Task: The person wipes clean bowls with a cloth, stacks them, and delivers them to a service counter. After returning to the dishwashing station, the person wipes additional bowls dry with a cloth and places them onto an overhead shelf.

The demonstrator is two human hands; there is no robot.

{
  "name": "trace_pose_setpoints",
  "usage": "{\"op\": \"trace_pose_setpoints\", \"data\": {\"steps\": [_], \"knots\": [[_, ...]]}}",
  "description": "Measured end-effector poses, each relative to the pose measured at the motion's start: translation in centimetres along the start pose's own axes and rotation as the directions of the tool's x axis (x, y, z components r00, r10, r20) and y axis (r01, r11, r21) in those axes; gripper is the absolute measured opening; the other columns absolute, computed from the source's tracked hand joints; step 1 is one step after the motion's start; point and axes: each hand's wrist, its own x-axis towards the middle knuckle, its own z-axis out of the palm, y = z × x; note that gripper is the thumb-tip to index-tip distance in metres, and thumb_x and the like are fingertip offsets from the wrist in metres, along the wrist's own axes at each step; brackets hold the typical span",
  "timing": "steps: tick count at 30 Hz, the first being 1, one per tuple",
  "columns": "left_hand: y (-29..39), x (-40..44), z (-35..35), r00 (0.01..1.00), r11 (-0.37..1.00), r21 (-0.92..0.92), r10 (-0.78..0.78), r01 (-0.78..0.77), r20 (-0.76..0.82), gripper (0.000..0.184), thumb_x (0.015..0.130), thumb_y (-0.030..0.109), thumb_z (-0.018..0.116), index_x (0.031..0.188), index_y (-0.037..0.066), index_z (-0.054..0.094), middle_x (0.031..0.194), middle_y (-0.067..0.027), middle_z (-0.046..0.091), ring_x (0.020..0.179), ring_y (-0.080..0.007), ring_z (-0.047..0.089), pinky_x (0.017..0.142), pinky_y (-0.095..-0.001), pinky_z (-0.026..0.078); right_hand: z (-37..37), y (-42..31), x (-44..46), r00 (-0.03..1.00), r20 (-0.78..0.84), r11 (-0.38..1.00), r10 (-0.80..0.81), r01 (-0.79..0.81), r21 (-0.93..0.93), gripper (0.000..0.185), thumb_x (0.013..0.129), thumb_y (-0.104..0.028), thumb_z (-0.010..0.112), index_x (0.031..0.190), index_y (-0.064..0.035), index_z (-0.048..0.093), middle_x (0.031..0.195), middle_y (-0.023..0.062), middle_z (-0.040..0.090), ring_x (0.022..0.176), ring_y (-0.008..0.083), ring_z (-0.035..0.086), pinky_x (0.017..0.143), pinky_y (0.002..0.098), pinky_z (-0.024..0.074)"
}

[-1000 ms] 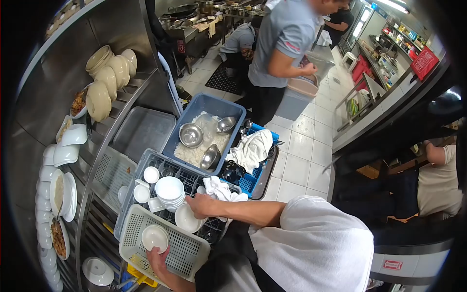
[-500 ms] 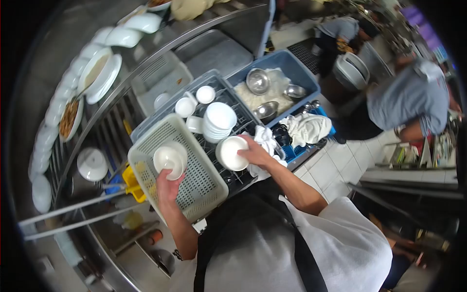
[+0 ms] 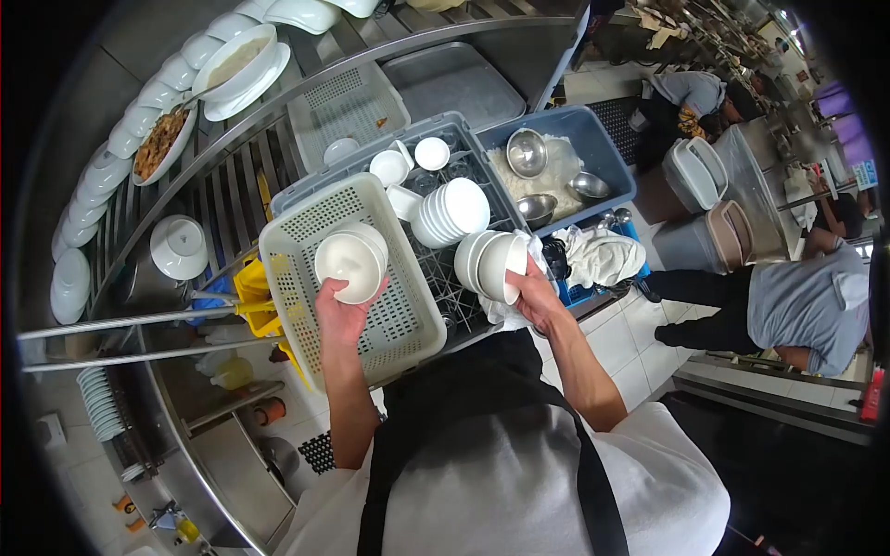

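Observation:
My left hand (image 3: 345, 313) is closed on the near rim of a small stack of white bowls (image 3: 348, 262), which sits inside a pale perforated basket (image 3: 403, 310). In my right hand (image 3: 538, 292) is another stack of white bowls (image 3: 482, 264), tilted on its side with the open mouths towards my fingers. These bowls are over the near edge of a blue-grey dish rack (image 3: 464, 301) with a dark grid. Just beyond them on the rack stands a further stack of white bowls (image 3: 454, 213), beside several white cups (image 3: 389, 167).
Right of the rack, a blue-grey tub (image 3: 607, 144) holds metal bowls (image 3: 527, 153) in cloudy contents. White cloths (image 3: 603, 258) lie in a blue basket. A slatted steel shelf (image 3: 227, 162) bears white dishes and food at left. Two people (image 3: 807, 306) work at right.
My right hand has turned its bowls onto their side, away from the stack on the rack. My left hand stays on its bowls in the basket. The whole view has shifted.

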Motion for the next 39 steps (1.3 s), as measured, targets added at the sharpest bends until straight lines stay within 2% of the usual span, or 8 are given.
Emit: {"op": "trace_pose_setpoints", "data": {"steps": [5,10,14,18,23,26,33,39], "knots": [[0.6,-0.5,-0.9,0.995,0.993,-0.12,0.029,-0.018,0.097,0.057,0.091,0.026,0.049,0.143,0.006,0.043,0.143,-0.017,0.05,0.129,-0.0396,0.051,0.099,-0.067,0.044,0.5,0.3,-2.7,0.999,0.016,0.997,-0.044,0.043,0.069,0.061,0.093,0.002,0.057,0.149,-0.0118,0.036,0.136,0.0126,0.056,0.119,0.0293,0.062,0.093,0.0462,0.0597],[0.7,-1.9,2.0,0.985,0.978,-0.186,0.115,-0.09,0.13,0.056,0.105,0.042,0.031,0.142,0.002,0.045,0.14,-0.0159,0.054,0.13,-0.033,0.052,0.108,-0.0518,0.043,6.0,-1.7,-6.8,0.996,0.01,0.991,-0.09,0.088,0.097,0.059,0.094,0.005,0.054,0.148,-0.0116,0.037,0.132,0.0134,0.058,0.116,0.0282,0.064,0.091,0.0442,0.06],[-1.6,-2.0,3.2,0.957,0.988,-0.125,0.121,-0.091,0.264,0.054,0.103,0.039,0.042,0.147,0.008,0.039,0.141,-0.0124,0.052,0.131,-0.0287,0.051,0.111,-0.0468,0.04,10.7,-0.5,-9.3,0.978,-0.028,0.978,-0.208,0.209,0.021,0.06,0.095,0.001,0.059,0.149,-0.0113,0.036,0.135,0.0103,0.056,0.12,0.0232,0.059,0.098,0.0401,0.0533],[-3.9,-6.9,6.4,0.954,0.977,0.08,0.172,-0.196,0.247,0.074,0.093,0.034,0.06,0.152,0.012,0.022,0.146,-0.0169,0.037,0.134,-0.0326,0.043,0.11,-0.0477,0.038,14.3,1.9,-12.6,0.914,-0.006,0.905,-0.406,0.401,-0.141,0.059,0.095,0.002,0.057,0.149,-0.0096,0.035,0.135,0.0084,0.054,0.125,0.0197,0.051,0.105,0.0357,0.0431],[-7.1,-10.5,7.6,0.94,0.983,0.113,0.103,-0.147,0.325,0.072,0.092,0.034,0.063,0.149,0.013,0.024,0.142,-0.0167,0.039,0.129,-0.0313,0.044,0.107,-0.046,0.04,11.9,3.5,-16.9,0.808,-0.079,0.724,-0.583,0.474,-0.501,0.062,0.088,0.011,0.049,0.147,-0.0047,0.039,0.138,0.0092,0.052,0.128,0.0205,0.049,0.11,0.0347,0.0377],[-9.4,-11.6,9.3,0.93,0.991,0.112,0.03,-0.076,0.366,0.07,0.092,0.034,0.063,0.147,0.014,0.025,0.139,-0.016,0.041,0.126,-0.0296,0.045,0.105,-0.0445,0.041,10.4,3.3,-20.1,0.771,-0.109,0.703,-0.627,0.5,-0.505,0.061,0.087,0.012,0.048,0.146,-0.004,0.041,0.139,0.0097,0.052,0.13,0.0208,0.048,0.112,0.0349,0.036],[-19.0,-13.5,14.0,0.87,0.959,0.276,-0.19,0.065,0.455,0.074,0.084,0.032,0.075,0.142,0.011,0.034,0.134,-0.0143,0.045,0.122,-0.0262,0.046,0.105,-0.0413,0.041,2.2,3.4,-26.1,0.712,-0.301,0.77,-0.635,0.614,-0.172,0.059,0.091,0.012,0.05,0.147,-0.002,0.041,0.145,0.0115,0.049,0.133,0.0216,0.048,0.111,0.0361,0.0406],[-32.7,-16.5,19.8,0.794,0.896,0.396,-0.385,0.2,0.471,0.064,0.092,0.027,0.064,0.145,0.008,0.035,0.135,-0.016,0.048,0.12,-0.0277,0.052,0.102,-0.0422,0.046,-10.0,3.8,-33.2,0.644,-0.391,0.695,-0.658,0.719,0.013,0.059,0.095,0.004,0.051,0.152,0.0018,0.034,0.152,0.0137,0.043,0.139,0.0229,0.042,0.117,0.0373,0.0316]]}}
